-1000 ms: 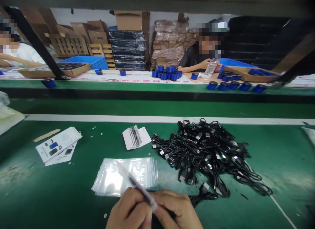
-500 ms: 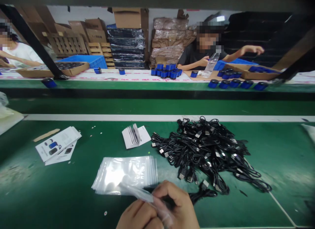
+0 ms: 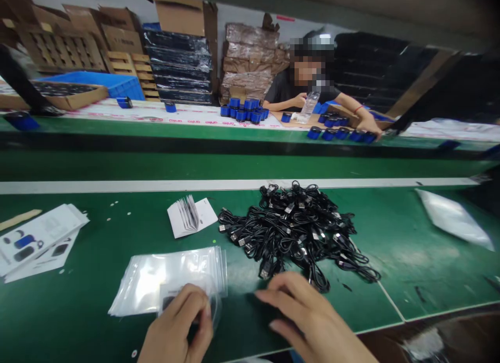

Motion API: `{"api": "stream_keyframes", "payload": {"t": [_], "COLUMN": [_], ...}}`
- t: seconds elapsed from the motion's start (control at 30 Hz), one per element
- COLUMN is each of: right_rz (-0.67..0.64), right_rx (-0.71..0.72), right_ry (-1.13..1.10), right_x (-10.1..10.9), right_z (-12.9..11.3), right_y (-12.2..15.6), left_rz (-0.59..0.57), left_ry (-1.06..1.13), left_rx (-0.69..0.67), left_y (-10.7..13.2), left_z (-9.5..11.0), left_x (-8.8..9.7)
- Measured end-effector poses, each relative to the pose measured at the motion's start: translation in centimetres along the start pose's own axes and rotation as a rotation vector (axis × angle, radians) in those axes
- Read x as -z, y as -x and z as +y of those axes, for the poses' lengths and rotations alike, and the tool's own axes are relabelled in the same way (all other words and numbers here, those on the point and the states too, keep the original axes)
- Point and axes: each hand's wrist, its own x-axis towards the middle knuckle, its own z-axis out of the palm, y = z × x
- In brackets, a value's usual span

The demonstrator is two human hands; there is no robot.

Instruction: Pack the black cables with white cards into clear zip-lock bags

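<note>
My left hand [image 3: 177, 321] is pinched on a clear plastic bag [image 3: 215, 305], which bulges out beside the fingers. Something pale with a dark patch shows through the plastic by the knuckles; the rest is behind my hand. Under and behind it lies a stack of clear plastic bags [image 3: 150, 274]. My right hand [image 3: 308, 313] is open, thumb and fingers apart, just in front of a heap of coiled black USB cables [image 3: 289, 227]. No object shows between its fingers.
A fanned stack of white booklets [image 3: 183, 217] stands behind the bags. Printed leaflets [image 3: 42, 238] lie at left beside a tan strip [image 3: 19, 218]. A plastic packet [image 3: 455, 217] is at right. Across the raised shelf, a co-worker's hand [image 3: 369, 124] touches a row of blue cylinders [image 3: 328, 134].
My hands, together on the bag before, are now apart: the left keeps the bag, the right has opened and moved right. The view has shifted right. The co-worker's hand has lowered to the blue cylinders.
</note>
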Motion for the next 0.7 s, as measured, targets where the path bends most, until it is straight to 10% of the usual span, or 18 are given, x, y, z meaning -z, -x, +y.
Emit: {"api": "stream_keyframes", "payload": {"t": [0.13,0.4,0.7], "right_rz": [0.190,0.057,0.314], "right_rx": [0.047,-0.034,0.121], "right_ry": [0.390,-0.236,0.053], "right_x": [0.6,-3.3,-6.8], "right_z": [3.3,-1.8,-2.1], "right_y": [1.9,0.1,-0.6], "left_rz": [-0.067,-0.044,0.228], "left_ry": [-0.019,-0.050,-0.057], "left_rx": [0.082,0.039,0.090], "left_y": [-0.5,-0.9,1.5], "left_z": [0.1,0.6,0.4], "left_x": [0.0,-0.3,-2.3]}}
